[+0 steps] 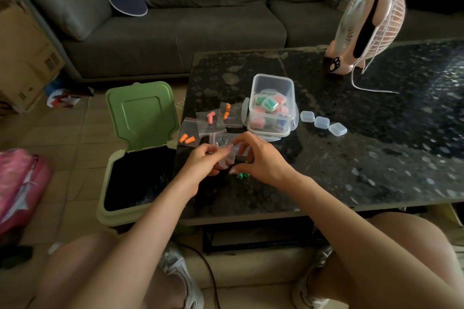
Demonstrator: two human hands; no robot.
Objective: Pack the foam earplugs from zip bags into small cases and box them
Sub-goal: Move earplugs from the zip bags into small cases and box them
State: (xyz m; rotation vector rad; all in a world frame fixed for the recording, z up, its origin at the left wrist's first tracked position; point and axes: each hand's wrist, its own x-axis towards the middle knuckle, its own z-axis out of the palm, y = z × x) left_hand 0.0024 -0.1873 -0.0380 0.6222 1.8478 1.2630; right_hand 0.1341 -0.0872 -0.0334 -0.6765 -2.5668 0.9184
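Both hands meet over the near left part of the dark table (pixel 351 163). My left hand (pixel 204 160) and my right hand (pixel 261 158) pinch a clear zip bag (pixel 232 149) between them. Green earplugs (pixel 242 175) lie on the table just under my right hand. Several zip bags with orange and pink earplugs (pixel 211 120) lie behind the hands. A clear plastic box (pixel 272 108) holds several filled small cases. Three empty small cases (pixel 322 123) sit in a row to its right.
An open green bin (pixel 135 158) with a raised lid stands on the floor left of the table. A pink fan (pixel 366 25) with a cord stands at the table's far side. A grey sofa with a visor hat runs behind. My knees are below the table edge.
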